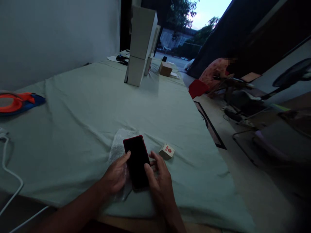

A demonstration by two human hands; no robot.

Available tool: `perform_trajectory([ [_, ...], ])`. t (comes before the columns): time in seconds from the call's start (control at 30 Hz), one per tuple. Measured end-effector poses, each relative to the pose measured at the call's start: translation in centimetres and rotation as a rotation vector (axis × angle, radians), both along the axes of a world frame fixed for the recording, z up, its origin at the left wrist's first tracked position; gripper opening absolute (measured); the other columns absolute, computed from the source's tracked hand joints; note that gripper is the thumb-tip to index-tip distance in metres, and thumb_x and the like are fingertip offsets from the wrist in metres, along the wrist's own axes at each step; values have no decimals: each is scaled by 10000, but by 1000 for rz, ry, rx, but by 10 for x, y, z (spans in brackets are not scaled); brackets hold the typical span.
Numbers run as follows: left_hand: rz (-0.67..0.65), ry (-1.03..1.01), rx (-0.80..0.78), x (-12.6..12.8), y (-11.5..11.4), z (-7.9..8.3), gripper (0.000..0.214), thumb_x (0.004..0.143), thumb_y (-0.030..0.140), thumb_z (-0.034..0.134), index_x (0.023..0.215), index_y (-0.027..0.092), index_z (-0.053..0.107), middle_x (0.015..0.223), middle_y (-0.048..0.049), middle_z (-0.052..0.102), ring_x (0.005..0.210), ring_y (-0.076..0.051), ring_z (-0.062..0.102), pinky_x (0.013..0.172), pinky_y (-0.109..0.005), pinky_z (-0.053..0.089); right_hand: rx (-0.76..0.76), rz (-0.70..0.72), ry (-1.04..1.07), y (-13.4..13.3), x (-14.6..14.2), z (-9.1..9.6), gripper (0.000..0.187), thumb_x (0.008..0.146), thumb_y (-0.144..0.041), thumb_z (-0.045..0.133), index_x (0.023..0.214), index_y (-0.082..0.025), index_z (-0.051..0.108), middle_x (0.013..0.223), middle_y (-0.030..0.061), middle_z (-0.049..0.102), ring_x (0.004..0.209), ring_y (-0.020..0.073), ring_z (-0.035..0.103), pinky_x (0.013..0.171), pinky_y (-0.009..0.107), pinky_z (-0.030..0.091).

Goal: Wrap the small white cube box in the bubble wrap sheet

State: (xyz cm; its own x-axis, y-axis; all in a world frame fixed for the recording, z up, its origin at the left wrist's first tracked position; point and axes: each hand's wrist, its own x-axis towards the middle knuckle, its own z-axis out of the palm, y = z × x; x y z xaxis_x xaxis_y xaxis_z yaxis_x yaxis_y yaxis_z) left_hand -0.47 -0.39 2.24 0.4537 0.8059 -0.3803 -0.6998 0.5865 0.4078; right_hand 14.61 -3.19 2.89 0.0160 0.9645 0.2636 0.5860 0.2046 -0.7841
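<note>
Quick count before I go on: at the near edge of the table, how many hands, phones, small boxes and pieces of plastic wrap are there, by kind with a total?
Hands: 2 (left hand, right hand)
Phone: 1
Small box: 1
Plastic wrap: 1
Total: 5

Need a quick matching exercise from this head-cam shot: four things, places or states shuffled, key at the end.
Things
1. phone
2. small box
3. clear plastic wrap
4. white cable

Places or states
A. far left of the picture
B. dark screen, red showing along its edge, in the left hand
C. red print on top, just beyond the fingers of the right hand
D. partly hidden behind the phone

Pairs: 1-B, 2-C, 3-D, 4-A
</note>
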Motion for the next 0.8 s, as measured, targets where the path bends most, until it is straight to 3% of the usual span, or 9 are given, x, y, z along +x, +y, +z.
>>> perform_trajectory([
  [0.1,-40,-30,-19,0,0,0,405,950,383,499,1199,99,642,1067,-128,733,1064,-278,666,1003,-386,465,-36,7,112,3,-1,2,320,954,-309,474,1245,-203,554,1192,91,611,1044,198,595,884,330,505],
  [0.23,46,-28,-34,0,1,-1,394,997,367,395,1118,123,679,1073,-97,734,1049,-224,668,995,-324,467,-38,10,177,1,-6,1,307,974,-302,433,1225,-216,587,1214,81,604,1131,201,555,988,353,442],
  [0.5,118,-9,-7,-1,3,-11,371,1001,377,392,1116,165,674,1092,-59,726,1041,-193,666,999,-313,468,-75,23,275,0,-3,1,309,978,-311,415,1167,-219,642,1167,70,632,1097,197,571,968,348,457],
  [0.8,29,16,-26,0,1,1,480,981,467,371,1099,118,679,1006,-91,744,1031,-263,671,991,-372,476,39,18,112,-4,-2,-10,291,950,-302,481,1198,-232,617,1177,77,593,1119,200,554,971,350,451],
])
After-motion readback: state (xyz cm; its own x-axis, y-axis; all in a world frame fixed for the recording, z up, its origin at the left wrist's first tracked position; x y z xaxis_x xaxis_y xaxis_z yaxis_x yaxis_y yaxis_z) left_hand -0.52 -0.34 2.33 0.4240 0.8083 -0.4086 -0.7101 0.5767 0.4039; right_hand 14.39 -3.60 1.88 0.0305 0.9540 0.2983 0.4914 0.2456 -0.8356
